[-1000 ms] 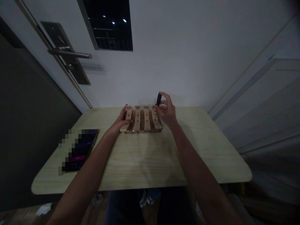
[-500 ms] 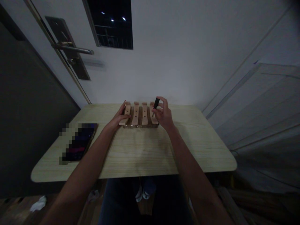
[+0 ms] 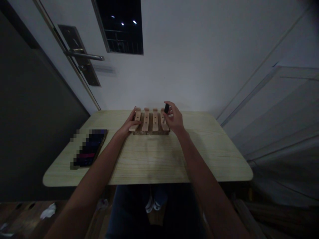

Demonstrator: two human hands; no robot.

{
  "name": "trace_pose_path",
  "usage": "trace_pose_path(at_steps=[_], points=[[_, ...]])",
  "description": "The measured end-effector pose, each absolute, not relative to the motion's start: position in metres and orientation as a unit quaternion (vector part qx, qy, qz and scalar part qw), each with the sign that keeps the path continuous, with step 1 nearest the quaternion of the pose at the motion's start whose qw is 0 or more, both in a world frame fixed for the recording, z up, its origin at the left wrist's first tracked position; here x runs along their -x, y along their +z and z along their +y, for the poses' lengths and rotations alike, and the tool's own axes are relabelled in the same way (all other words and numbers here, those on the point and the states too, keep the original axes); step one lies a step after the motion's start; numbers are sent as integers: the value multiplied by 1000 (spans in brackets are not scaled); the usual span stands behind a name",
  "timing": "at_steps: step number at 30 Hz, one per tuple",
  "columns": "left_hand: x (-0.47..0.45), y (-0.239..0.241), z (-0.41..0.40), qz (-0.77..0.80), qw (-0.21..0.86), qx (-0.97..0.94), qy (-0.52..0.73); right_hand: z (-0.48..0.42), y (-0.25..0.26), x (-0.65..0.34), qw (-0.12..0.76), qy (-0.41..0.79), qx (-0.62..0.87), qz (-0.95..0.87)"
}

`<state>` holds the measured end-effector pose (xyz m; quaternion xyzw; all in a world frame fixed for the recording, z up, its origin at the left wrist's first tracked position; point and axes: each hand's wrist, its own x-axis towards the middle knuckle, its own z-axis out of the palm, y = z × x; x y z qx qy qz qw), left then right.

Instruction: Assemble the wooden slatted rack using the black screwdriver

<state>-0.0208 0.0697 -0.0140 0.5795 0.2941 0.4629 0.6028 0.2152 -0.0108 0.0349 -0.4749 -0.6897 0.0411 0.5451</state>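
Observation:
Several pale wooden pieces (image 3: 155, 123), each with a raised lip at its far end and small holes along it, lie side by side on a brown, shiny base (image 3: 151, 132). My left hand (image 3: 128, 124) is closed around the leftmost piece and the base's left side, thumb on top. In my right hand (image 3: 176, 120) is a short screwdriver (image 3: 166, 108), pinched by its black handle. It stands slightly tilted over the rightmost piece, its thin shaft pointing down at a hole. Fingers partly hide that piece, and whether the tip sits in a screw cannot be made out.
The light wood-grain table (image 3: 149, 166) stands against a white door with a metal handle (image 3: 86, 55) and a dark window. A phone or tablet (image 3: 91, 149), partly pixelated, lies at the table's left. Crumpled white paper (image 3: 48, 211) is on the floor.
The whole view has shifted slightly, so the table and objects appear a little further right. Both hands keep their places on the wooden pieces. My right fingers have shifted slightly around the screwdriver handle.

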Motion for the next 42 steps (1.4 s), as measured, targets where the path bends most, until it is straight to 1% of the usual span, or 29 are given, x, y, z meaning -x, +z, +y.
trace_pose_path(at_steps=[6,8,11,14,16,19,25,32,35,39,42], points=[[23,-15,70,295,592,-596,456,-13,44,-212,558,161,439,-685],[24,-16,71,289,585,-605,456,-12,45,-212,564,172,439,-678],[25,-19,72,278,582,-611,459,-10,44,-211,572,119,454,-673],[24,-22,74,273,582,-609,466,-8,45,-209,558,47,476,-678],[23,-23,75,275,583,-600,474,-7,47,-209,550,30,482,-682],[22,-25,74,277,585,-584,490,-7,49,-212,559,36,475,-679],[20,-22,67,290,580,-556,520,-11,49,-221,567,96,451,-683],[20,-21,64,309,548,-557,542,-17,52,-216,549,-1,491,-677],[20,-22,64,310,533,-561,552,-13,51,-214,541,-12,502,-674],[20,-23,65,316,522,-561,559,-9,49,-214,552,-35,464,-692],[20,-25,65,312,528,-556,561,-11,50,-214,533,-5,448,-718]])
